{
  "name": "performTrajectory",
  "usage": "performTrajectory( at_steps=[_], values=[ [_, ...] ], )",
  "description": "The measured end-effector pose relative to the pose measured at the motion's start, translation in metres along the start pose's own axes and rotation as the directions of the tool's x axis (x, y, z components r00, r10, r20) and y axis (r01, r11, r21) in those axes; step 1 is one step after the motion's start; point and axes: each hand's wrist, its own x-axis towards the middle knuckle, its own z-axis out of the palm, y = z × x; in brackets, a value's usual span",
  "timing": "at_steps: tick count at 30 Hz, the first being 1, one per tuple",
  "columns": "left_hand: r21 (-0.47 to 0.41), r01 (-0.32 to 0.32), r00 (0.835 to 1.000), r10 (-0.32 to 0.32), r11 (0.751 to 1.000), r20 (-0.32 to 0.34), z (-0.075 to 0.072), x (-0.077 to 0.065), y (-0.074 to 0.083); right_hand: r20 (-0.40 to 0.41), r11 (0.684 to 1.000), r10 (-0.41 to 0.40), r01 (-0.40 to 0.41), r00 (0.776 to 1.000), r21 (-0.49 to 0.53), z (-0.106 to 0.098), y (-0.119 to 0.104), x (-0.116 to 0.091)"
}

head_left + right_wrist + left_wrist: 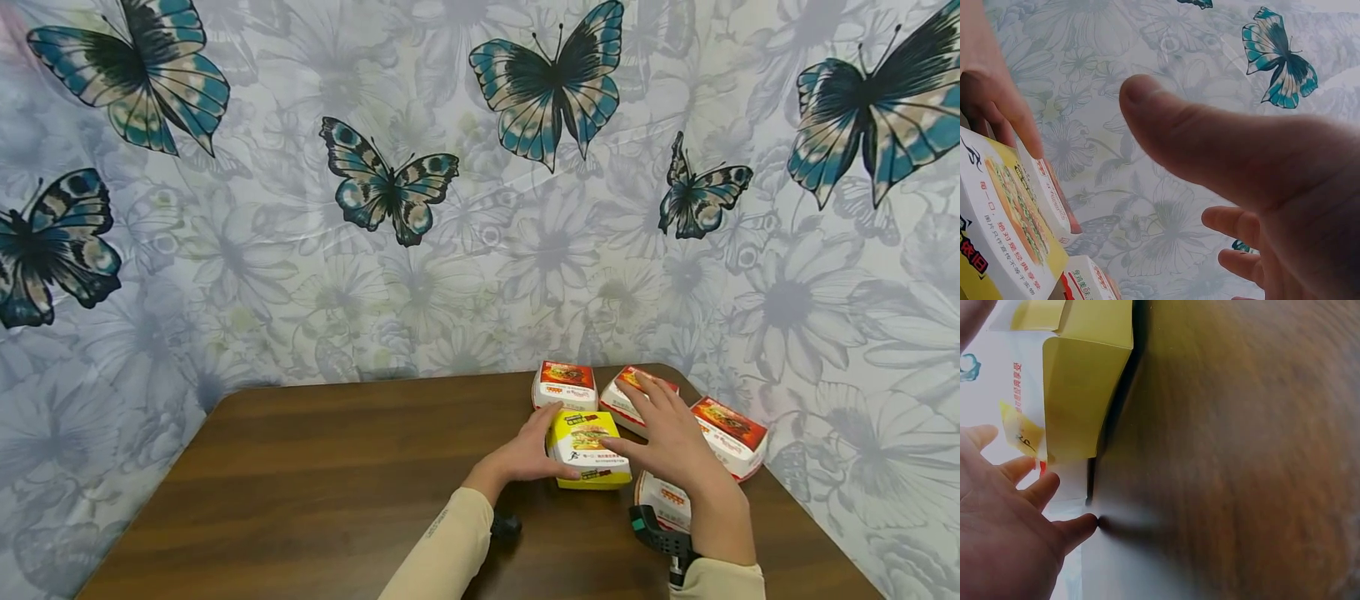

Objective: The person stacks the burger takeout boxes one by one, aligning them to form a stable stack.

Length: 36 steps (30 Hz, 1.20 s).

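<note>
A yellow-and-white burger box (588, 450) with a burger picture on its lid stands on the table's right part. Beside its left side is my left hand (521, 450), thumb and fingers spread apart; the left wrist view shows those fingers (1041, 490) fairly straight next to the yellow box wall (1079, 400). My right hand (667, 433) hovers over the boxes with fingers spread, its thumb near the yellow box's right edge. In the right wrist view that hand (1241, 169) holds nothing. Whether the left fingertips touch the box, I cannot tell.
Several red-and-white boxes surround the yellow one: one behind it (564, 385), one under the right fingers (622, 408), one at the right table edge (731, 433), one partly hidden below the right hand (663, 500). Brown wooden table (337, 475); butterfly-patterned cloth (450, 308) hangs behind.
</note>
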Motion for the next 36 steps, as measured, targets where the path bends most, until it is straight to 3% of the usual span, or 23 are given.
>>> performTrajectory(
  at_steps=[10,15,28,36],
  values=[
    [0.015,0.04,0.999,-0.04,0.999,0.003,-0.011,-0.011,-0.002,0.001,0.999,-0.019,0.019,1.0,0.05,0.002,-0.008,0.005],
    [-0.008,0.061,0.998,-0.061,0.998,0.012,-0.017,-0.023,-0.005,0.007,0.997,-0.032,0.032,0.999,0.064,0.002,-0.009,0.005],
    [-0.016,0.108,0.994,-0.108,0.994,0.007,-0.044,-0.076,-0.018,0.004,0.997,-0.053,0.052,0.999,0.062,-0.005,-0.004,0.004],
    [-0.013,0.127,0.99,-0.128,0.992,-0.061,-0.065,-0.117,-0.039,0.022,0.997,-0.02,0.018,1.0,0.08,-0.006,0.002,0.001]
  ],
)
